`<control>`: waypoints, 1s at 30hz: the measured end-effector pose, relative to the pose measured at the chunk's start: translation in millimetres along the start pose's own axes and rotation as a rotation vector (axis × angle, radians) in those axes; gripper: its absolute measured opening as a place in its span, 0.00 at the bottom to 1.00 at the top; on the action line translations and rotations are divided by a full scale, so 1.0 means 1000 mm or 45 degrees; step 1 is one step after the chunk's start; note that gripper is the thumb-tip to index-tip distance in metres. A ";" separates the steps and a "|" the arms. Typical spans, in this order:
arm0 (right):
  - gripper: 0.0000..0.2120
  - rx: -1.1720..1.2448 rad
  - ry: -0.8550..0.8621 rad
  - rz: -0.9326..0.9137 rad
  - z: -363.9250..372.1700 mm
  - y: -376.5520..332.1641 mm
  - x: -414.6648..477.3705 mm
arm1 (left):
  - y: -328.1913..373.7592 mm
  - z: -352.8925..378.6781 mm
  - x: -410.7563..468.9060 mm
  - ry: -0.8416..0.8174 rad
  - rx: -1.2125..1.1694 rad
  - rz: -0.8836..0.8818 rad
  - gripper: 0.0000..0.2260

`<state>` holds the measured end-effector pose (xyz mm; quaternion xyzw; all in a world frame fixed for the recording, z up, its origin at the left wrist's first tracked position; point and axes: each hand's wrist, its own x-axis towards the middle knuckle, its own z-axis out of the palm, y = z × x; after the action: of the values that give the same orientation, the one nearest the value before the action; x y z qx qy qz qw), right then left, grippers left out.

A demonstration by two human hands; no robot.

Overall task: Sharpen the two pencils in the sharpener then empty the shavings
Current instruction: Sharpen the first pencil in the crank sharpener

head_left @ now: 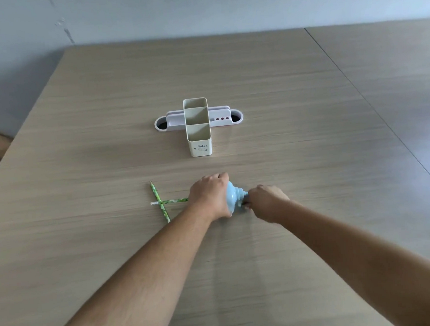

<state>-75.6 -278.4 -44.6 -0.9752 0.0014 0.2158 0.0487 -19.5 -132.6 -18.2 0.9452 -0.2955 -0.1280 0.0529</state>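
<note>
Head view: a smooth, rounded pale-blue plastic sharpener [232,196] is clamped in the left hand [209,194] on a wood-grain table [306,107]. The right hand [266,201] is closed at the sharpener's narrow stepped end. Two green patterned pencils [162,202] lie crossed just left of the grip. A cream rectangular holder [199,143] is seen farther back.

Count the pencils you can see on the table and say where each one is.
2. One pencil lies loose on the table, left of the left hand; the other pencil crosses it, its end hidden behind that hand.
</note>
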 end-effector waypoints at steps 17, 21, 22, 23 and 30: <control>0.10 0.268 -0.210 -0.121 -0.013 0.004 -0.024 | 0.001 -0.001 0.001 -0.022 0.029 -0.003 0.26; 0.10 0.297 0.028 -0.129 -0.066 0.019 -0.008 | -0.001 0.000 -0.001 0.010 0.033 0.033 0.26; 0.10 0.269 0.073 -0.072 -0.067 0.020 0.004 | 0.000 -0.001 -0.001 0.006 0.040 0.035 0.27; 0.11 0.218 0.092 0.002 -0.063 0.017 0.014 | 0.000 -0.001 -0.001 -0.002 0.045 0.030 0.27; 0.09 0.087 -0.255 -0.082 -0.021 -0.003 -0.021 | 0.001 0.003 0.000 0.003 0.023 -0.023 0.27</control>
<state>-85.5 -278.1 -16.3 -0.9461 -0.0272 0.3103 0.0889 -20.6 -133.4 -20.5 0.9485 -0.2880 -0.1246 0.0437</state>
